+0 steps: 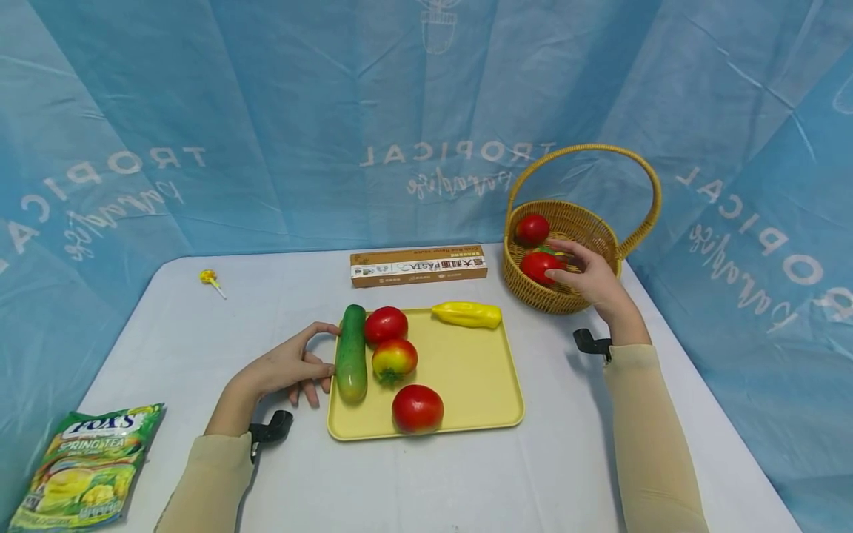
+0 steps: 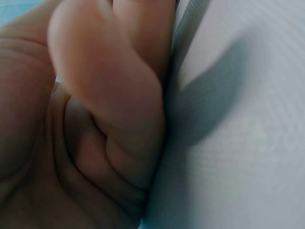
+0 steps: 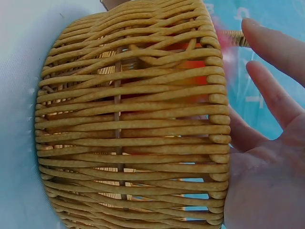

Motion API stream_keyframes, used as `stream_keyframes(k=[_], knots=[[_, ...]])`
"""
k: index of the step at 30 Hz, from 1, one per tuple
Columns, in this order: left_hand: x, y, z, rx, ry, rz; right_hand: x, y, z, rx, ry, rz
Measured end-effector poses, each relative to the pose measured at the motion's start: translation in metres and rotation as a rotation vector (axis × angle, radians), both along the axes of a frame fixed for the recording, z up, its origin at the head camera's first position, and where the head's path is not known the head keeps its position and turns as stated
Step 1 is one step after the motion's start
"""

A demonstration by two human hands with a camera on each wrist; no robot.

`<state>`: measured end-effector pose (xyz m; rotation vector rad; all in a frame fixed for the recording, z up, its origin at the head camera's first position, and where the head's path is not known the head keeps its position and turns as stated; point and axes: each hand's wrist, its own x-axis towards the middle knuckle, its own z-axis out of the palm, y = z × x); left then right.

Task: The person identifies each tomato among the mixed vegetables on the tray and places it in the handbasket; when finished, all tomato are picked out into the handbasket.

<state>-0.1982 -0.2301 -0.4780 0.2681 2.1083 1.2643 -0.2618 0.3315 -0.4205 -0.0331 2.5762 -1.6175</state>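
Note:
On the left, my left hand [image 1: 283, 366] is at the rim of the yellow tray [image 1: 466, 392], its thumb and index fingertips against the side of a green cucumber [image 1: 351, 355]. Its other fingers hang loosely bent below, and the left wrist view shows them close to the white cloth. My right hand [image 1: 589, 277] reaches over the wicker basket [image 1: 556, 302], thumb and fingers spread beside a red fruit [image 1: 538, 265] with a green top. In the right wrist view, the fingers [image 3: 276, 95] stand apart beyond the basket rim, with nothing between them. Another red fruit [image 1: 532, 229] lies in the basket.
Two red tomatoes, a red-yellow fruit [image 1: 395, 360] with a green stem and a long yellow vegetable [image 1: 466, 314] lie on the tray. Behind it stands a pasta box [image 1: 418, 266]. A lollipop [image 1: 209, 279] and a green candy bag [image 1: 89, 470] are at left.

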Motion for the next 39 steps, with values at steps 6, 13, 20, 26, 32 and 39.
stream_keyframes(k=[6,13,20,26,32,39], knots=[[-0.001,-0.001,0.000,-0.003,-0.003,0.009,0.000,0.001,0.001,-0.042,0.025,0.012],[-0.001,0.001,-0.002,-0.003,-0.003,0.012,0.002,0.001,0.003,-0.049,0.045,-0.008],[0.000,0.001,-0.001,-0.011,-0.007,0.020,0.004,-0.003,0.009,-0.078,0.074,0.011],[-0.001,0.000,0.000,-0.007,-0.006,0.018,0.009,-0.011,0.017,-0.112,0.110,0.026],[-0.001,0.000,0.000,-0.006,0.002,0.013,0.015,-0.020,0.030,-0.122,0.154,0.062],[0.000,0.001,-0.001,-0.006,0.005,0.014,0.026,-0.037,0.043,-0.162,0.211,0.132]])
